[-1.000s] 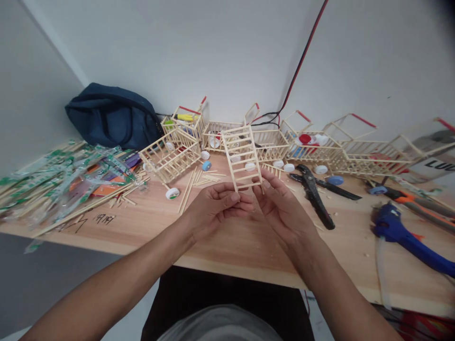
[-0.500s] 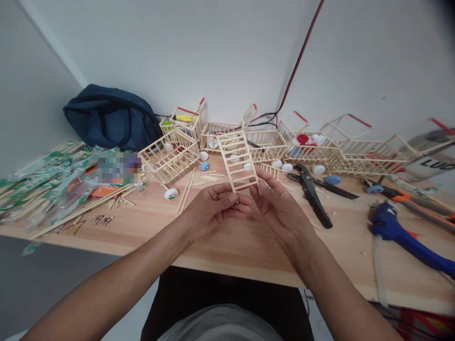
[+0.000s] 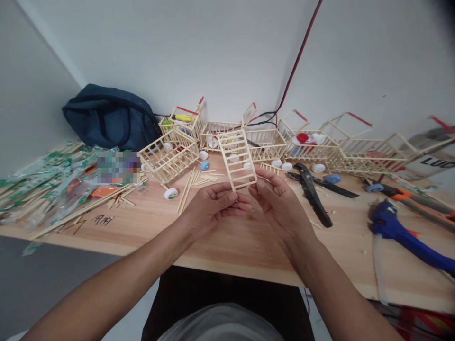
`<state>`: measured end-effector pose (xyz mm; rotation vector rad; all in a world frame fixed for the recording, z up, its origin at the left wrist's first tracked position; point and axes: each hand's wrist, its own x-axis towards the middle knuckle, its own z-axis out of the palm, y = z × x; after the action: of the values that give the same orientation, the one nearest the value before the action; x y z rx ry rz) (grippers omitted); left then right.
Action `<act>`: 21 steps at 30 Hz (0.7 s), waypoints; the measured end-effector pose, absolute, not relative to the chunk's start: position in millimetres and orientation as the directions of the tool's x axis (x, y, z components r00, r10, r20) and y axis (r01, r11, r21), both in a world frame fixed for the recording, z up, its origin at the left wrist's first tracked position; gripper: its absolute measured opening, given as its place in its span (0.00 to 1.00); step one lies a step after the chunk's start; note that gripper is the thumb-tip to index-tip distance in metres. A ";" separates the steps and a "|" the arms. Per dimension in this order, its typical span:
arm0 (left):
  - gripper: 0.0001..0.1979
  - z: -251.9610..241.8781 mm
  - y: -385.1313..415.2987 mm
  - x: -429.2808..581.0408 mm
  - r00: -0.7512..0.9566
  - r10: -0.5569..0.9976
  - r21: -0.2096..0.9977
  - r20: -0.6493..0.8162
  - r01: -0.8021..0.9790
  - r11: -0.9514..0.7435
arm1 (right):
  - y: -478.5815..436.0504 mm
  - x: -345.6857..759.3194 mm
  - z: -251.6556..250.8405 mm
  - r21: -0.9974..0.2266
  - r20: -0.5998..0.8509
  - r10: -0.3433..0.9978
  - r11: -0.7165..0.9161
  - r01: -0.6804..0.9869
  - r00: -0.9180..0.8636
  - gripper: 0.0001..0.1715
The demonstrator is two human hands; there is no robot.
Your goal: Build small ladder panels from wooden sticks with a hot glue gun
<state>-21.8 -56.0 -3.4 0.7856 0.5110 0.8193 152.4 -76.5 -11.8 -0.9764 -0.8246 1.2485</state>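
A small ladder-like frame of thin wooden sticks (image 3: pixel 239 163) is held up above the table, tilted, with its rungs running crosswise. My left hand (image 3: pixel 216 206) pinches its lower left corner between thumb and fingers. At the lower right corner, my right hand (image 3: pixel 275 199) is closed with thumb and forefinger on the end of the side stick. Behind the frame stand several basket-like carts built from sticks, among them a cart (image 3: pixel 170 158) on the left with bottle-cap wheels. Loose cut sticks (image 3: pixel 206 179) lie just beyond my left hand.
Black pliers (image 3: pixel 311 196) and a blue glue gun (image 3: pixel 401 232) lie to the right, near orange-handled pliers (image 3: pixel 415 201). Plastic-wrapped sticks (image 3: pixel 46 177) cover the left side, before a dark blue bag (image 3: pixel 110 116). A cable (image 3: pixel 298 61) runs down the wall.
The stick frame has turned very slightly, its lower right corner shifting a little up and left. My right thumb and fingers have shifted slightly at that corner; my left hand keeps its grip.
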 end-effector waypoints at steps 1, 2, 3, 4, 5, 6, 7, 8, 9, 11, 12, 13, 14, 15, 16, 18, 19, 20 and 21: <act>0.12 -3.7 -55.9 -21.7 0.586 0.803 0.785 -0.108 -0.445 0.430 | -76.5 152.8 -12.2 -0.930 -0.004 0.989 0.051 -0.364 0.151 0.18; 0.13 -3.9 -55.8 -21.6 0.583 0.805 0.789 -0.109 -0.442 0.427 | -76.4 153.1 -12.5 -0.934 0.002 0.988 0.056 -0.354 0.152 0.17; 0.13 -3.9 -55.7 -21.5 0.579 0.808 0.791 -0.110 -0.441 0.424 | -76.4 153.3 -12.6 -0.936 0.004 0.988 0.058 -0.348 0.152 0.17; 0.13 -3.8 -55.6 -21.4 0.575 0.811 0.792 -0.112 -0.441 0.422 | -76.3 153.5 -12.7 -0.936 0.004 0.988 0.058 -0.347 0.154 0.17; 0.13 -3.6 -55.7 -21.3 0.569 0.814 0.792 -0.116 -0.441 0.421 | -76.1 153.6 -12.8 -0.935 0.000 0.987 0.057 -0.350 0.158 0.16; 0.13 -3.3 -55.8 -21.2 0.561 0.819 0.792 -0.120 -0.444 0.420 | -76.0 153.5 -12.8 -0.933 -0.004 0.986 0.056 -0.356 0.165 0.16; 0.13 -2.9 -56.0 -21.0 0.550 0.826 0.792 -0.122 -0.448 0.415 | -75.9 153.4 -12.7 -0.930 -0.006 0.985 0.057 -0.363 0.170 0.16; 0.12 -2.7 -56.1 -20.9 0.540 0.833 0.792 -0.123 -0.452 0.410 | -75.9 153.3 -12.6 -0.927 -0.007 0.985 0.058 -0.371 0.173 0.16; 0.12 -2.5 -56.2 -20.7 0.528 0.840 0.793 -0.124 -0.456 0.404 | -75.9 153.1 -12.5 -0.925 -0.007 0.985 0.060 -0.376 0.174 0.16; 0.12 -2.4 -56.3 -20.4 0.511 0.850 0.796 -0.125 -0.460 0.394 | -76.3 152.6 -12.2 -0.924 0.000 0.986 0.065 -0.377 0.169 0.16; 0.12 -2.6 -56.2 -20.2 0.503 0.855 0.796 -0.126 -0.463 0.389 | -76.5 152.4 -11.9 -0.926 0.005 0.986 0.067 -0.372 0.167 0.16; 0.12 -2.9 -56.1 -20.0 0.495 0.859 0.796 -0.128 -0.465 0.387 | -76.8 152.2 -11.7 -0.928 0.007 0.986 0.069 -0.367 0.166 0.16; 0.11 -3.2 -55.9 -19.8 0.491 0.862 0.796 -0.127 -0.468 0.384 | -77.0 152.1 -11.4 -0.930 0.007 0.986 0.068 -0.362 0.167 0.16; 0.11 -3.6 -55.7 -19.6 0.489 0.863 0.796 -0.122 -0.472 0.380 | -77.1 151.9 -11.2 -0.932 0.006 0.986 0.066 -0.357 0.168 0.16; 0.10 -4.0 -55.5 -19.3 0.492 0.863 0.796 -0.116 -0.473 0.377 | -77.2 151.9 -11.2 -0.934 0.004 0.986 0.064 -0.353 0.170 0.16; 0.09 -4.7 -55.4 -19.0 0.499 0.860 0.798 -0.101 -0.475 0.370 | -76.9 151.9 -11.6 -0.938 0.002 0.984 0.064 -0.340 0.179 0.16; 0.09 -4.8 -55.5 -18.9 0.502 0.860 0.799 -0.097 -0.476 0.367 | -76.7 151.9 -12.0 -0.941 0.005 0.983 0.067 -0.332 0.183 0.16; 0.09 -4.8 -55.6 -18.9 0.503 0.859 0.800 -0.096 -0.475 0.367 | -76.5 152.0 -12.4 -0.944 0.011 0.983 0.071 -0.322 0.185 0.16; 0.09 -4.6 -55.8 -18.9 0.502 0.859 0.800 -0.100 -0.473 0.369 | -76.2 152.0 -13.0 -0.947 0.017 0.982 0.077 -0.311 0.190 0.16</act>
<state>-18.9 -55.8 -4.6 0.7939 0.5664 0.9154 152.0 -76.2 -13.0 -1.0195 -0.8622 1.1752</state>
